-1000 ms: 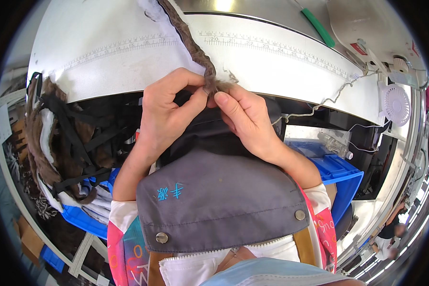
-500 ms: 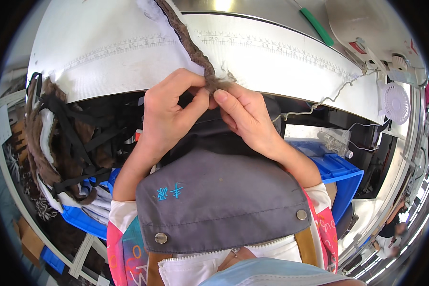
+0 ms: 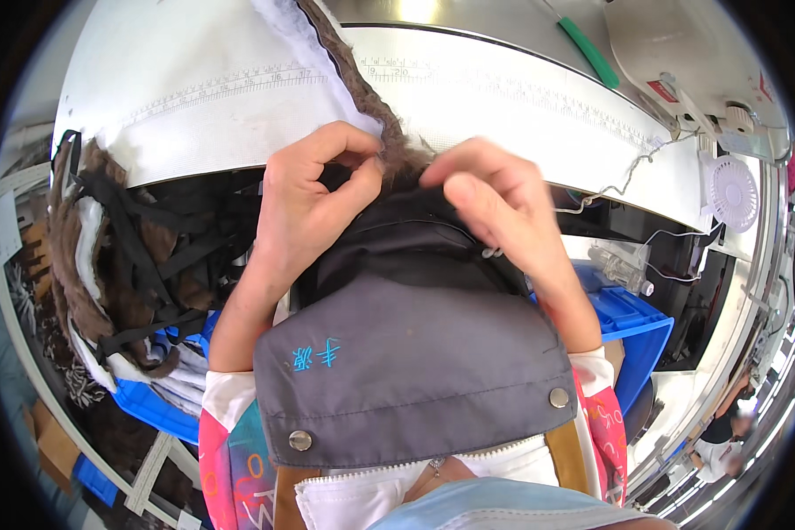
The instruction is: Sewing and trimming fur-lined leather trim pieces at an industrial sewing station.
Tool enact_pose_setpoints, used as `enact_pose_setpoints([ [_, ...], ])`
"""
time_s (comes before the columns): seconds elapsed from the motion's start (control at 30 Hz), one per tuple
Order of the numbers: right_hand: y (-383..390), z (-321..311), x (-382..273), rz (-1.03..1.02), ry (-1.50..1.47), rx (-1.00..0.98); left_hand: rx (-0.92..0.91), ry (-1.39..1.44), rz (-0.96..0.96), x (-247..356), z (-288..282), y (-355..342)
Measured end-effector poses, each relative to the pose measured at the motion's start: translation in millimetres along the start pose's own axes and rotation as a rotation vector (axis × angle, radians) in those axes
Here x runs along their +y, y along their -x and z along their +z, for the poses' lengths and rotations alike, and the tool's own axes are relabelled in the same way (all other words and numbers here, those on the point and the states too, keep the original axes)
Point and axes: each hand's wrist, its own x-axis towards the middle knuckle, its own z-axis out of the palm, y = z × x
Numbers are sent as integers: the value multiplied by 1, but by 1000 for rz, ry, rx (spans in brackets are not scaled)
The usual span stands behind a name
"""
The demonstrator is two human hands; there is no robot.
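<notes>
A long brown fur strip (image 3: 349, 78) with a white underside and a dark edge runs from the far side of the white worktable (image 3: 194, 132) toward me. My left hand (image 3: 314, 194) pinches its fluffy near end at the table's front edge, thumb against forefinger. To the right of that end, my right hand (image 3: 512, 199) is off the fur, its thumb and fingers apart and slightly smeared by motion. Nothing shows between the right fingers. The part of the fur inside the left pinch is hidden.
Brown fur pieces with black straps (image 3: 137, 243) hang at the left over a blue bin (image 3: 155, 411). At the right are another blue bin (image 3: 636, 327), a small white fan (image 3: 733, 193) and a cord. A green-handled tool (image 3: 587, 51) lies at the back right.
My right hand has let go of the fur's near end and moved right, its fingers spreading. The left hand keeps its pinch and has shifted slightly left.
</notes>
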Motion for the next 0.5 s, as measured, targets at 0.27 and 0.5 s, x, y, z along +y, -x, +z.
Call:
enact_pose_setpoints([
  [0.27, -25, 4, 14, -426, 664, 245, -75, 102, -21, 3, -3, 6],
  [0.5, -18, -12, -2, 39, -86, 165, 87, 380, -159, -9, -7, 11],
])
